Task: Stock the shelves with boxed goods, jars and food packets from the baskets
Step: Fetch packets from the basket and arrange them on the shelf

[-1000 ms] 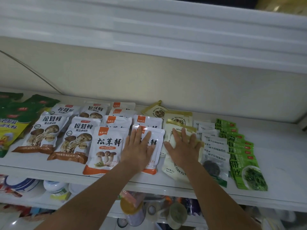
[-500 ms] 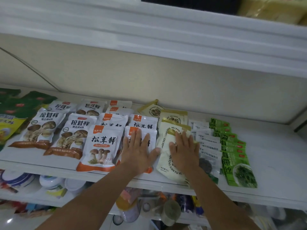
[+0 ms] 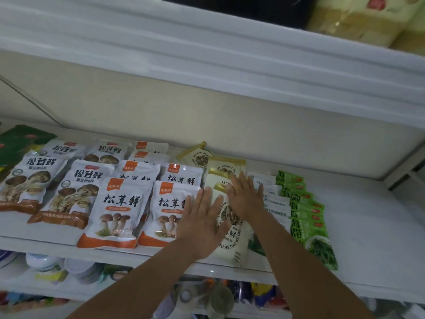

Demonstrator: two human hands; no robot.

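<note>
A: What do we see from the head view?

B: We have both palms down on packets on the shelf (image 3: 379, 238). Our left hand (image 3: 202, 224) lies flat with its fingers spread. It covers the seam between the front orange-and-white mushroom packet (image 3: 165, 210) and the cream packet (image 3: 232, 245). Our right hand (image 3: 246, 199) rests flat further back on the cream stack, fingers straight and slightly apart, just beside the white sachets (image 3: 273, 199).

A: So we pinch nothing?

B: Nothing; we press rather than grip. The packets lie in overlapping rows, with the green seaweed packets (image 3: 308, 217) at the right end. The baskets are out of view.

A: How do we do this well?

B: We judge this to be a tidying step. We should press lightly and slide the cream row as one, so it sits between its neighbours without riding over them. The front cream packet reaches the shelf's front edge, so we should nudge it back before lifting off.
</note>
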